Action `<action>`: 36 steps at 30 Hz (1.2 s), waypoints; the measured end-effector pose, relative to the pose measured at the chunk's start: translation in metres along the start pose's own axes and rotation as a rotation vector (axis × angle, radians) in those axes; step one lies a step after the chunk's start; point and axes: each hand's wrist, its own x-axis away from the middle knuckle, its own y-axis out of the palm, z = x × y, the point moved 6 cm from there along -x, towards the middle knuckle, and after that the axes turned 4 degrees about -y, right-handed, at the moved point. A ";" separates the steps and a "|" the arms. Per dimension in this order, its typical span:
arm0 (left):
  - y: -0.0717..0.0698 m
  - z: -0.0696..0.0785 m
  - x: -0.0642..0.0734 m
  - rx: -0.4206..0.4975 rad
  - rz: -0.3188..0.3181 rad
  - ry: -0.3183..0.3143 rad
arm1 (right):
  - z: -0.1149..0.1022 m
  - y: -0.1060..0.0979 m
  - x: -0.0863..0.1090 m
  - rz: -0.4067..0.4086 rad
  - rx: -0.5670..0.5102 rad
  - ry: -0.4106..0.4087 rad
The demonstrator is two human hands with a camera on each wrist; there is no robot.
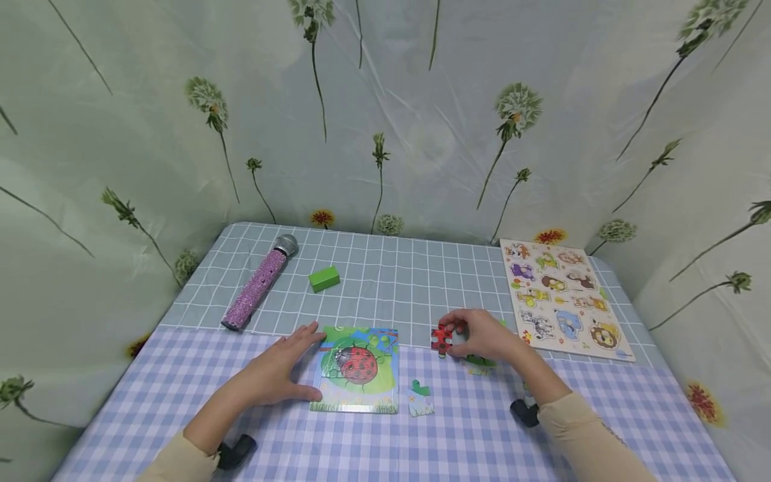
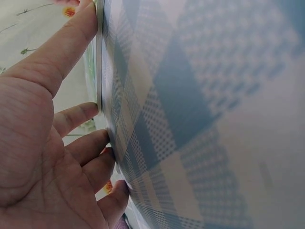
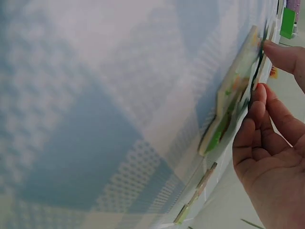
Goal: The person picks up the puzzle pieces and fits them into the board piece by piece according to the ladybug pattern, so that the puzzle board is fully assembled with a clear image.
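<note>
A square ladybug jigsaw puzzle [image 1: 355, 407] lies on the checked cloth. My left hand [image 1: 278, 369] rests at its left side, thumb at the lower left corner and fingertips by the upper left edge. Seen from the left wrist, the spread thumb and fingers touch the puzzle's thin edge [image 2: 99, 62] and the cloth. To the right, my right hand [image 1: 478, 335] pinches a red, black-spotted puzzle piece [image 1: 441, 340] between thumb and fingers, close over the table. Partly hidden beneath that hand is a green puzzle piece [image 1: 480, 361]. Another loose piece [image 1: 421, 403] with grass print lies right of the puzzle.
A pink glittery microphone [image 1: 259, 284] lies at the back left, with a green block [image 1: 324, 278] beside it. At the back right is a wooden animal puzzle board [image 1: 566, 343]. A flowered curtain [image 1: 409, 120] hangs behind the table.
</note>
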 end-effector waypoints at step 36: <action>-0.001 0.000 0.001 -0.009 0.008 0.022 | -0.060 0.028 -0.011 0.003 -0.061 -0.062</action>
